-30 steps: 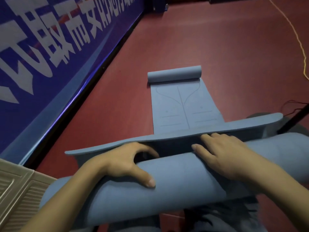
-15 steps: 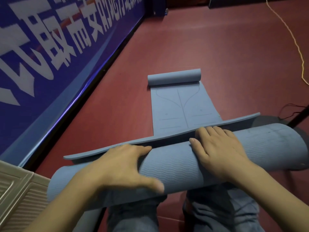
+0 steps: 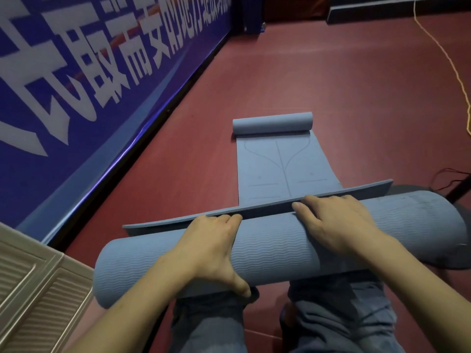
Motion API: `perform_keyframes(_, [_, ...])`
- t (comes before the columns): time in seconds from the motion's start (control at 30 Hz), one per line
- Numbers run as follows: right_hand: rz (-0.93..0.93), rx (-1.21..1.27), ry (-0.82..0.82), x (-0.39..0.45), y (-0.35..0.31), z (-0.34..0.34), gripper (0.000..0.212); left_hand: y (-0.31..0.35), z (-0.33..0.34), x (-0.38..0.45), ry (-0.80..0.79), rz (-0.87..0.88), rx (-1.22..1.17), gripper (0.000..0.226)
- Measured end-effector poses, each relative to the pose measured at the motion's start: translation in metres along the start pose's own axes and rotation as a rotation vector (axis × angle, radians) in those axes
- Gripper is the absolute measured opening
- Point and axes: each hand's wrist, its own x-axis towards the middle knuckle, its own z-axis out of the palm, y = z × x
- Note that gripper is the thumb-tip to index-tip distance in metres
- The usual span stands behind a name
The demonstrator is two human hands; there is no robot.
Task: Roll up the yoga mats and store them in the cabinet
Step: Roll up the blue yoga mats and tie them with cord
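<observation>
A: Start nearest. What do you see?

B: The person's knees in grey trousers point(image 3: 211, 329), and across them a thick blue rolled mat point(image 3: 267, 248), ribbed side out. Its loose flap point(image 3: 254, 212) sticks out along the far side of the roll, not yet wound in.

A: And the hands?

B: The left hand point(image 3: 206, 253) wraps over the top of the roll, thumb on the near side and fingers curled into the seam under the flap. The right hand point(image 3: 339, 225) lies on the roll with its fingers bent down into the same seam. Both grip the roll.

A: So how to finish this turn well?

B: I'd keep the hands apart as they are, so pressure is even and the ends stay flush. Turn the roll away over the flap while pulling back a little to tighten it. If one hand leads, I'd expect the roll to cone at the right end.

A: Anything beyond?

B: A second mat point(image 3: 277, 171) lies on the red floor point(image 3: 356, 98), printed lines up, with only its far end point(image 3: 272, 123) curled; it needs rolling too. A beige slatted panel point(image 3: 33, 289) at lower left could be the cabinet, though I can't tell. A blue banner point(image 3: 76, 72) lines the left wall, and a yellow cord point(image 3: 451, 64) trails at far right.
</observation>
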Motion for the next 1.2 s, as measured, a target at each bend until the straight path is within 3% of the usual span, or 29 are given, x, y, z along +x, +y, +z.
perform_keyframes(0.27, [0.002, 0.049, -0.339, -0.016, 0.001, -0.014, 0.064, 0.004, -0.018, -0.019, -0.209, 0.072, -0.093, 0.088])
perform_keyframes(0.4, [0.06, 0.103, -0.682, -0.022, -0.001, -0.001, 0.073, 0.002, -0.005, -0.02, -0.52, 0.118, -0.334, 0.078])
perform_keyframes(0.43, [0.065, 0.152, -0.702, -0.026, -0.001, 0.003, 0.073, 0.002, 0.001, -0.022, -0.556, 0.129, -0.378, 0.077])
perform_keyframes(0.5, [0.052, 0.156, -0.578, -0.032, -0.003, 0.003, 0.067, -0.002, 0.008, -0.025, -0.508, 0.143, -0.44, 0.075])
perform_keyframes(0.63, [-0.057, -0.122, 0.021, -0.031, -0.017, -0.009, 0.045, -0.013, 0.004, -0.019, -0.446, 0.179, -0.525, 0.072])
perform_keyframes(0.73, [-0.231, -0.012, 0.314, -0.05, -0.036, -0.014, 0.036, -0.013, 0.007, -0.016, -0.432, 0.196, -0.538, 0.073])
perform_keyframes(0.83, [-0.426, 0.159, 0.256, -0.081, -0.067, -0.015, 0.034, -0.012, 0.01, -0.017, -0.403, 0.208, -0.521, 0.074])
perform_keyframes(0.93, [-0.517, 0.068, 0.291, -0.103, -0.079, 0.003, 0.035, -0.017, 0.004, -0.016, -0.312, 0.182, -0.411, 0.082])
perform_keyframes(1.0, [-0.463, -0.061, 0.274, -0.107, -0.07, 0.017, 0.061, -0.027, -0.008, -0.013, -0.14, 0.109, -0.349, 0.088])
perform_keyframes(1.1, [-0.384, -0.24, 0.086, -0.091, -0.056, 0.035, 0.129, -0.048, -0.021, -0.007, 0.03, -0.01, -0.208, 0.086])
perform_keyframes(1.13, [-0.356, -0.248, 0.026, -0.081, -0.056, 0.038, 0.139, -0.051, -0.02, -0.004, 0.054, -0.031, -0.169, 0.081])
perform_keyframes(1.2, [-0.333, -0.226, -0.013, -0.058, -0.055, 0.038, 0.136, -0.05, -0.011, 0.001, 0.175, -0.043, -0.112, 0.065])
